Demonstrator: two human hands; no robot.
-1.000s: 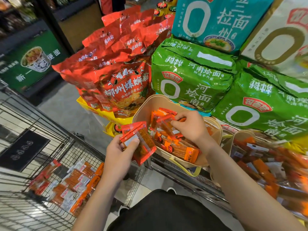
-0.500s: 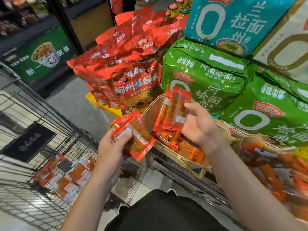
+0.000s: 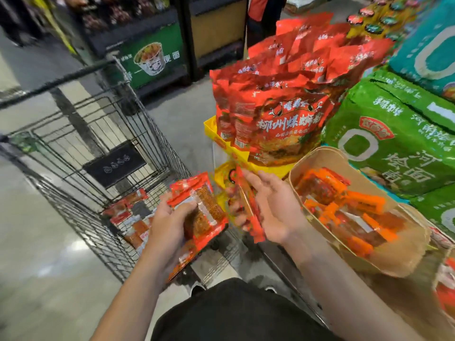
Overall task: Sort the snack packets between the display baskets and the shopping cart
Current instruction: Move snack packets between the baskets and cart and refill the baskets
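Head view, both hands gripping snack packets, left hand (image 3: 170, 225) (beside shopping cart (image 3: 98, 148)), right hand (image 3: 273, 210) near display basket (image 3: 406, 252)

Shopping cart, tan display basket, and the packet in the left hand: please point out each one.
shopping cart (image 3: 138, 134), head view, on its wire side wall.
display basket (image 3: 403, 257), head view, on its bare tan near wall.
packet in the left hand (image 3: 206, 210), head view, on its clear window.

Your shopping cart (image 3: 98, 148) sits left with snack packets (image 3: 130, 217) in it (down at the bottom); display basket (image 3: 369, 257) right, noodle bags (image 3: 278, 119) behind.
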